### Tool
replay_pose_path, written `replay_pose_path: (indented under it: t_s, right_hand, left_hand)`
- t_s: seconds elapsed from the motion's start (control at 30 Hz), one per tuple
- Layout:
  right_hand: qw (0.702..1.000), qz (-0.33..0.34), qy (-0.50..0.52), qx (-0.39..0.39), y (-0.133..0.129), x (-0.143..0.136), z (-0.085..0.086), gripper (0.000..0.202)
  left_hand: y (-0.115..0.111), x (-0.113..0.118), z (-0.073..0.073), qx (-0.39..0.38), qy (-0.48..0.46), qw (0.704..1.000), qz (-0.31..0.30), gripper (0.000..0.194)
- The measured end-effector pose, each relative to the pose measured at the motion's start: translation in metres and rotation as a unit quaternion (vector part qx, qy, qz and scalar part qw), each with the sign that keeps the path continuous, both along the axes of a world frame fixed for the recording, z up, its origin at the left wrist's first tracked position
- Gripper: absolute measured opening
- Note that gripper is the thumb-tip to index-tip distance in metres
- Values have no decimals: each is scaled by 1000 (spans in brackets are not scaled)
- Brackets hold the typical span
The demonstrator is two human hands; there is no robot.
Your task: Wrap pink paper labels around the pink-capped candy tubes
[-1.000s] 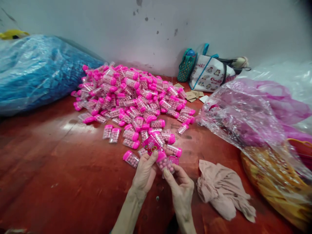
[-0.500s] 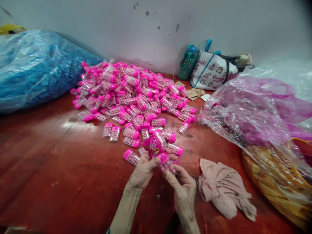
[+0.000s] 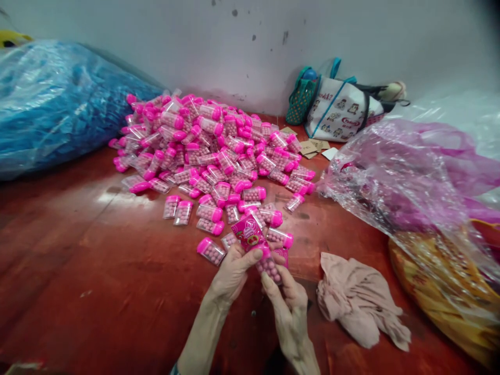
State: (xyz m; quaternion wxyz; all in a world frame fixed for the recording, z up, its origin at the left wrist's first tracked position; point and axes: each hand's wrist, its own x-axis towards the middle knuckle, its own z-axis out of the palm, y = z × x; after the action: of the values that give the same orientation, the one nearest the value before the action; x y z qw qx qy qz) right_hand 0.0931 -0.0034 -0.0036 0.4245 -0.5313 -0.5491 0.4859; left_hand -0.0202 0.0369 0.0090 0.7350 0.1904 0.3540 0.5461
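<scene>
Between my hands is a small clear candy container (image 3: 269, 270) with a pink cap and round pink candies inside. My left hand (image 3: 233, 271) grips it at the cap end, thumb on top, and a printed pink sleeve (image 3: 248, 232) stands out past that end. How far the sleeve covers the container is hidden by my fingers. My right hand (image 3: 288, 304) pinches the candy-filled lower end between thumb and fingers. Just beyond lie loose containers (image 3: 211, 251) of the same kind, in front of a large pile of them (image 3: 203, 140).
A blue-filled plastic bag (image 3: 58, 109) bulges at the left. By the wall stand a printed tote bag (image 3: 336, 112) and a green pouch (image 3: 301, 99), with cardboard pieces (image 3: 310, 148) before them. At right are a crumpled cloth (image 3: 359, 299), clear plastic wrap (image 3: 375, 177) and a yellow sack (image 3: 437, 286).
The printed sleeve has shifted slightly right and turned more in line with the container. My right hand has moved slightly left and down, and the view has shifted a little.
</scene>
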Motion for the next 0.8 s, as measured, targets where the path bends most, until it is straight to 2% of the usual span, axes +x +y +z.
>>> replay_pose_path:
  t_s: [0.1,0.2,0.3,0.47,0.6,0.8]
  right_hand:
    - [1000,-3,-5,7,-2,2,-1,22]
    - [999,-23,-22,18,-5,2,-2,22]
    - [999,-30,-10,8,-5,0,-1,23]
    - [997,-15,71,-24,1,-5,1,24]
    - [999,-18,27,-7,2,-5,1,17]
    - [1000,-22,-6,22,-5,-3,3,17]
  left_hand:
    - [-3,-5,-2,21,-35,999,-29,22]
    - [-6,-6,-3,23,-63,997,-31,27]
    - [-7,-2,-5,14,-76,997,-1,32]
    - [-4,10,-8,-9,-78,996,51,33]
    - [-2,13,-9,-11,-33,996,79,32]
    - [-6,10,-5,-18,-56,998,27,41]
